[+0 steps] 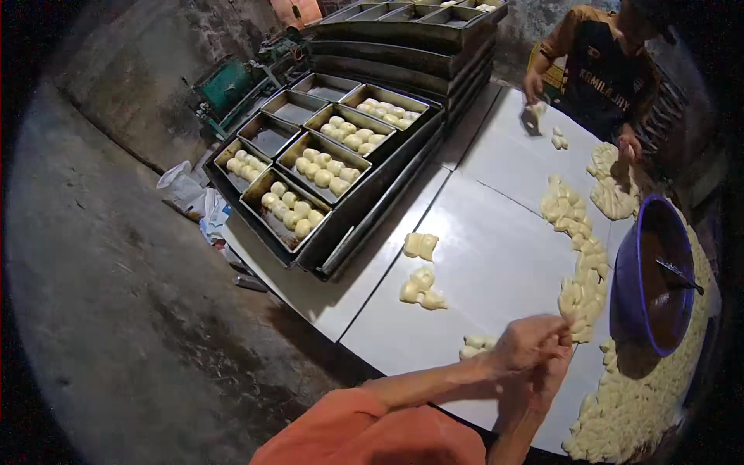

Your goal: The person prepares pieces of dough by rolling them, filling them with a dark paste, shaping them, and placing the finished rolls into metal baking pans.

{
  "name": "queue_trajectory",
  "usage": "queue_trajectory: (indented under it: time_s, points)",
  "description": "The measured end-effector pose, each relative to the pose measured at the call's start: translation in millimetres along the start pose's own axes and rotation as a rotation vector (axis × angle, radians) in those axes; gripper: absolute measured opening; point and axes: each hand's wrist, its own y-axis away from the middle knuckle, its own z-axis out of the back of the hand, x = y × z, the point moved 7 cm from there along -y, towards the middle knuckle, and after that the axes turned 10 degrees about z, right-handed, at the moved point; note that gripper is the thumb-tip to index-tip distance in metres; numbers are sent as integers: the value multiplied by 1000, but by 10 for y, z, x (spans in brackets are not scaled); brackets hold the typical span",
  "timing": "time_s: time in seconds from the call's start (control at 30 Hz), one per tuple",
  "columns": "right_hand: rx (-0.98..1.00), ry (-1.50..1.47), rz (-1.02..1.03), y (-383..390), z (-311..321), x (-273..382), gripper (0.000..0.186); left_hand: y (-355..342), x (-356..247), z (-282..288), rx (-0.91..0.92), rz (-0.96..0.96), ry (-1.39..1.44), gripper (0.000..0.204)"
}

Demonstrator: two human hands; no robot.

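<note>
My left hand (pixel 528 341) and my right hand (pixel 552 370) are close together, fingers bent and pinched at the near end of a long, lumpy strip of pale dough (pixel 583 291). The fingers largely hide the bit of dough between them. Just left of my hands, partly covered by my left hand, lies a small dough piece (pixel 474 346). Farther left on the white tiled table are a twisted dough piece (pixel 422 289) and a folded dough piece (pixel 421 246).
Metal loaf pans (pixel 256 208), several holding dough balls, stand joined at the left; more stacked pans (pixel 387 54) rise behind. A purple basin (pixel 637 263) with brown contents and a dark-handled tool sits right, beside a dough mass (pixel 628 415). Across the table, a person (pixel 608 70) handles dough.
</note>
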Motion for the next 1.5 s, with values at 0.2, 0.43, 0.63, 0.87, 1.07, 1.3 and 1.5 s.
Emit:
queue_trajectory:
  time_s: [0.2,0.43,0.63,0.87,1.07,1.3,1.5]
  points:
    - [-113,-165,95,-47,448,344,44,-63,337,-740,189,374,267,88]
    - [-182,-227,348,-1360,1453,1079,19,54,445,-546,438,712,185,64]
    - [-106,241,151,-2061,2503,1336,14,-26,441,-213,361,862,-6,45]
    - [277,1014,-5,-2656,2655,677,24,66,493,-91,381,934,-56,45]
    - [524,1119,-31,-2738,2657,457,22,106,504,-120,467,942,-91,44]
    - [129,90,-57,-2250,2049,1181,16,-63,519,-259,434,993,39,42]
    - [191,-276,-68,-1590,1168,706,12,-268,723,-843,321,925,502,55]
